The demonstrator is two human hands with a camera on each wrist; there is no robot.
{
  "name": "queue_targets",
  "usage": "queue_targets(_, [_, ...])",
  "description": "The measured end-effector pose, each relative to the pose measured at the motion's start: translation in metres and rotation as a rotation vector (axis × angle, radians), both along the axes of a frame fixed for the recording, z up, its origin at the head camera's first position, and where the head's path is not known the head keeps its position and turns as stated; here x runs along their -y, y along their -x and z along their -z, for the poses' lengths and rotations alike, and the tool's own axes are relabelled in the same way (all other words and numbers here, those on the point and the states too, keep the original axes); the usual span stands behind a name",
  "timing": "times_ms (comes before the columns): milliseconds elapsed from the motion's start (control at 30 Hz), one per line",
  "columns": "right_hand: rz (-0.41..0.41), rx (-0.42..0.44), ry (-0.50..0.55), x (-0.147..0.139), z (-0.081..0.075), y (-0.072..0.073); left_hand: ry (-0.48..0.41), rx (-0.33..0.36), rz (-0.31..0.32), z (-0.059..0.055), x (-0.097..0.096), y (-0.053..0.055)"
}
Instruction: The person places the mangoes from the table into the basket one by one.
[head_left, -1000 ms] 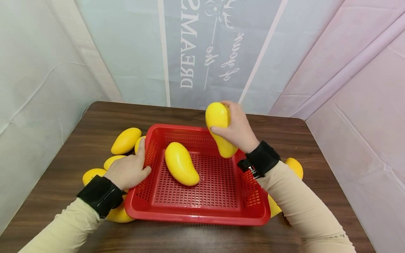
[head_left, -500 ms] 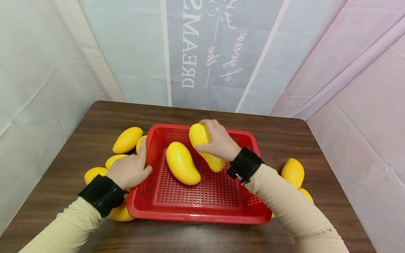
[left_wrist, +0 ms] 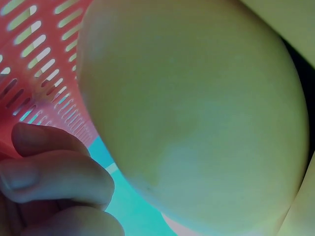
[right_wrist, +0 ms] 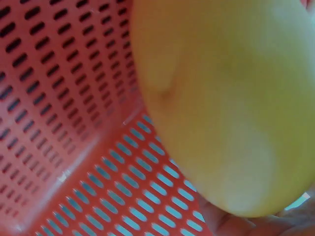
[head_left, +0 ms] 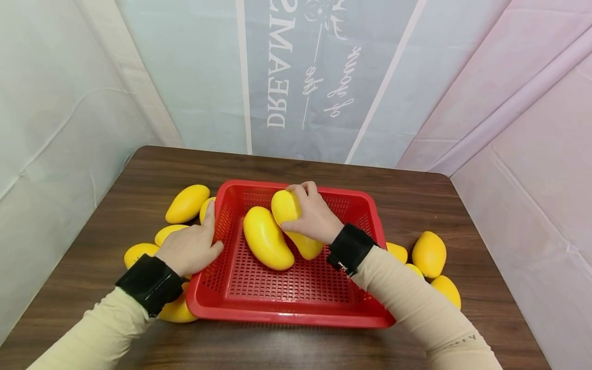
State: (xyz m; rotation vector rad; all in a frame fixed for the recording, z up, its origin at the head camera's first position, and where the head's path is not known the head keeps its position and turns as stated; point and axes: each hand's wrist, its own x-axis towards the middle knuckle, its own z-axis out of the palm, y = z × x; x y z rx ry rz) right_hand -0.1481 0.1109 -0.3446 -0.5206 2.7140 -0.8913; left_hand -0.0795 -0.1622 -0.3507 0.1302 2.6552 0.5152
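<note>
My right hand [head_left: 319, 220] grips a yellow mango [head_left: 285, 206] low inside the red perforated basket [head_left: 291, 318], thumb on the near side and fingers over the far side. Just left of it a second mango [head_left: 264, 237] lies on the basket floor, its side right at the held one. My left hand [head_left: 191, 249] holds the basket's left rim, thumb over the inner side and index finger along the edge. The left wrist view shows that hand's curled fingers [left_wrist: 59, 172] beside the slotted wall. In the right wrist view the held mango [right_wrist: 226, 108] fills much of the picture.
Several mangoes [head_left: 187, 204] lie on the brown table [head_left: 296, 349] left of the basket, partly behind the left hand. More mangoes [head_left: 429, 254] lie to its right, near the right forearm. A printed curtain [head_left: 213, 92] hangs behind the table.
My right hand has carried its mango leftward and down, from above the basket's back right to beside the mango inside. The left hand has stayed at the rim.
</note>
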Motion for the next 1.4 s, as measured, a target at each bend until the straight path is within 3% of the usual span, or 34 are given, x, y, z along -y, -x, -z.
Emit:
queue_targets(633, [-0.029, -0.012, 0.005, 0.001, 0.022, -0.001, 0.008, 0.007, -0.004, 0.001, 0.0, 0.001])
queue_targets(1400, [-0.085, 0.016, -0.017, -0.002, 0.029, 0.002, -0.001, 0.024, -0.017, 0.001, -0.001, 0.001])
